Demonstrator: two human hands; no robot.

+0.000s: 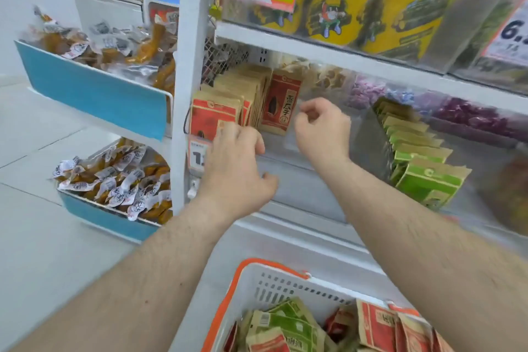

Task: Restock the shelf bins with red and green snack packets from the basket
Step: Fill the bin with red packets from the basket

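Clear bin, frame centre: red packets stand packed at its left end, one upright just right of them; bare room beyond to the divider. Left hand touches the front packet, fingers bent, whether it grips cannot be told. Right hand loosely curled, holding nothing. Green packets filed at right. Basket, bottom, holds both colours

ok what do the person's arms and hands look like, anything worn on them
Both arms are bare from the bottom edge of the picture to the fingers: no sleeves show. The left hand and the right hand wear no gloves, and no watch, bracelet or ring is visible on the sides that show. Both forearms carry fine hair.
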